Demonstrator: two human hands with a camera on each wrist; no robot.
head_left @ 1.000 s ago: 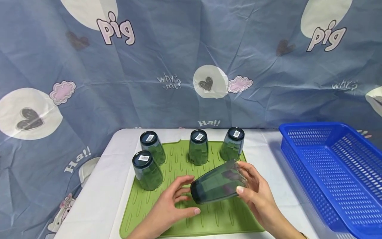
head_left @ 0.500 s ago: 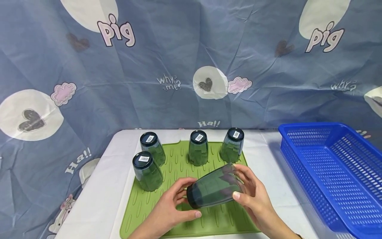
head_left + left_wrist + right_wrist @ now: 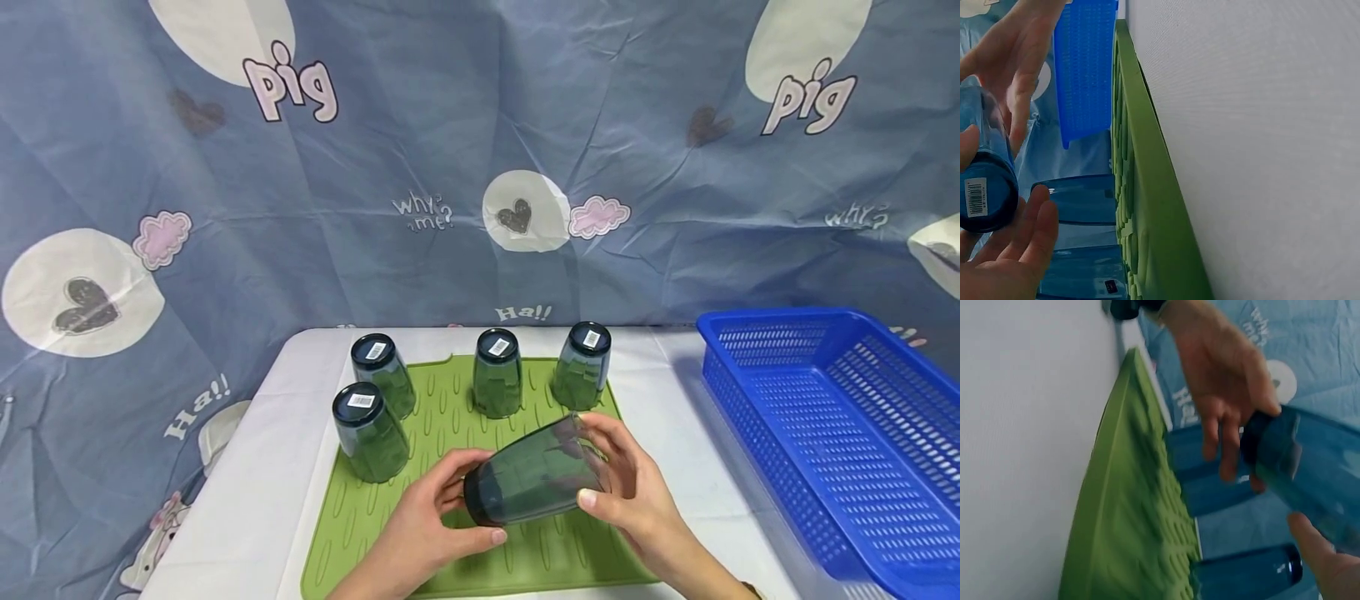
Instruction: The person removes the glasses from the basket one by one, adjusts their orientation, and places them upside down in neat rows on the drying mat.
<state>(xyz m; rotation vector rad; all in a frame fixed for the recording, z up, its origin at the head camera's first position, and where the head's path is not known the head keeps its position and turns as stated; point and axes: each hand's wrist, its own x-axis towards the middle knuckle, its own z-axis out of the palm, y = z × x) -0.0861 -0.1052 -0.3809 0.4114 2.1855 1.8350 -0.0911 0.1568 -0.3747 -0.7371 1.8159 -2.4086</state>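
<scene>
A dark green-tinted drinking glass (image 3: pixel 525 475) lies tilted on its side in the air above the green mat (image 3: pixel 360 542). My right hand (image 3: pixel 637 492) holds it near the rim, thumb in front and fingers behind. At the dark base, my left hand (image 3: pixel 442 517) curls its fingers and thumb round it. In the left wrist view, a barcode sticker (image 3: pixel 976 197) shows on the glass's base. Upside down on the mat stand several matching glasses: two at the left, the nearer glass (image 3: pixel 371 433) and the farther glass (image 3: pixel 384 375), a middle glass (image 3: pixel 498 375), and a right glass (image 3: pixel 582 367).
A blue perforated plastic basket (image 3: pixel 780 325) stands on the white tablecloth (image 3: pixel 675 392) at the right. Behind the table hangs a blue printed cloth (image 3: pixel 420 275).
The glass has shifted slightly left and down, its base moving into my left hand, which now grips it. My right hand has moved left with the rim.
</scene>
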